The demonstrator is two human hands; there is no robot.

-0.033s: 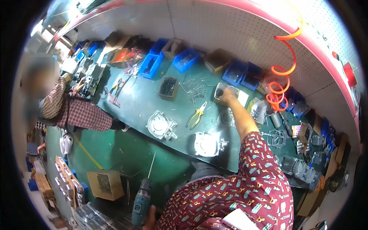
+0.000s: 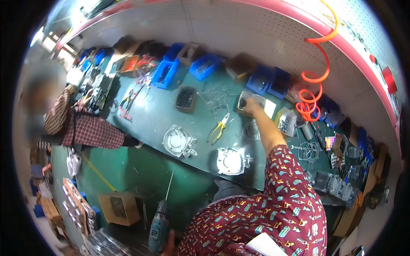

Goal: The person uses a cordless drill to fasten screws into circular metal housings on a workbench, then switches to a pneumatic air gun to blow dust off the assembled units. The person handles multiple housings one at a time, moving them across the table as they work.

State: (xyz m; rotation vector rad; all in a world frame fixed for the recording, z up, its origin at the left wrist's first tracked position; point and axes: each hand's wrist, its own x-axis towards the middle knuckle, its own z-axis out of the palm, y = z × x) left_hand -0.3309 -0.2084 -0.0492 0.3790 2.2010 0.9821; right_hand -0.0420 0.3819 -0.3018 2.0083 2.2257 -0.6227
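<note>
At the lower edge, my left hand point(image 2: 170, 244) is closed around the grip of a teal power screwdriver point(image 2: 159, 225), its long thin bit pointing up and away over the floor. My right hand point(image 2: 253, 105) reaches down into a small open carton point(image 2: 243, 112) of small dark parts on the bench; its fingertips are hidden among them. Yellow-handled pliers point(image 2: 218, 129) lie left of that carton. Nearer the bench edge sit two cast metal housings, one pale and brightly lit point(image 2: 231, 161), the other point(image 2: 178, 141) farther left.
Blue bins point(image 2: 205, 66) line the back of the green bench. Loose metal pins point(image 2: 218, 99) lie beside another carton of dark parts point(image 2: 185, 99). An orange coiled hose point(image 2: 316, 79) hangs at right. A co-worker point(image 2: 85, 123) sits at far left. A cardboard box point(image 2: 121, 208) stands below the bench.
The view has shifted slightly. The power screwdriver sits a touch lower in the picture. My right hand stays in the carton.
</note>
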